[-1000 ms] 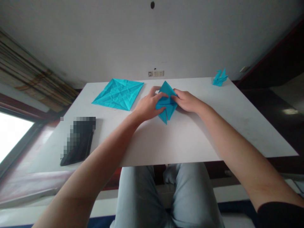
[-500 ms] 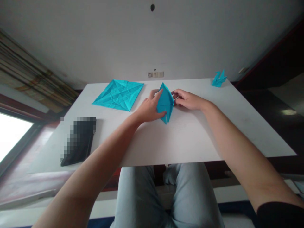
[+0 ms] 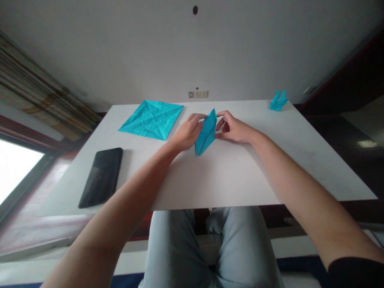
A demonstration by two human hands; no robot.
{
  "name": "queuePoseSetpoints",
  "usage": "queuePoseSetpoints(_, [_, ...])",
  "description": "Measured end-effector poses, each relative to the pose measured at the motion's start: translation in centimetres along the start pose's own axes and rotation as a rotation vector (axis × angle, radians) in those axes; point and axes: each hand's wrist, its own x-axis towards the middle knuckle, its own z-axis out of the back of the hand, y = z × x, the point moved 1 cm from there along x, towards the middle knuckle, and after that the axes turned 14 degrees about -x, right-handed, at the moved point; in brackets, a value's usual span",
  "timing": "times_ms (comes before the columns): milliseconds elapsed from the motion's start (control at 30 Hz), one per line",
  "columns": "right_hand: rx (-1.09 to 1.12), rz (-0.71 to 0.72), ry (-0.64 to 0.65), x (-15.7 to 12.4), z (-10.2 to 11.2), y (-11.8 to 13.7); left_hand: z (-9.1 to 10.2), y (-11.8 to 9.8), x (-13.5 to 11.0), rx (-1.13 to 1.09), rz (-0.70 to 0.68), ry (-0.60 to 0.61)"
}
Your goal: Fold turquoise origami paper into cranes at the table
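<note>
A folded blue paper [image 3: 207,134], kite-shaped with a split lower point, is tilted up over the middle of the white table. My left hand [image 3: 189,131] grips its left side, some of the fingers hidden behind it. At its right edge is my right hand [image 3: 229,127], index finger near the top and thumb lower down, the other fingers curled. To the left lies a creased blue sheet [image 3: 154,119], spread flat. A small blue origami crane [image 3: 279,101] stands at the far right corner.
A black phone-like slab [image 3: 101,177] lies on the left of the white table [image 3: 228,182]. The table's far edge meets a wall with sockets [image 3: 198,94]. A curtain [image 3: 39,84] and a window are on the left.
The folded paper has turned, its lower point swinging left and its top shifting right. My left fingers have moved from its front face to its left edge. My right hand stays at its right edge.
</note>
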Motion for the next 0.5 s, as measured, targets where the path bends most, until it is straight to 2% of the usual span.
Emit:
queuePoseSetpoints(100, [-0.06,0.025,-0.036,-0.1,0.0,0.0,0.4,-0.3,0.2,0.026,-0.003,0.009])
queuePoseSetpoints(200, [-0.132,0.051,-0.042,-0.1,-0.1,0.2,0.6,0.0,0.2,0.117,0.001,0.072])
queuePoseSetpoints(367, [-0.262,0.128,-0.035,0.0,-0.1,0.1,0.5,0.1,-0.5,0.387,0.109,0.235])
queuePoseSetpoints(500, [-0.318,0.186,-0.007,0.0,-0.2,-0.3,0.4,-0.6,-0.9,0.419,0.159,0.283])
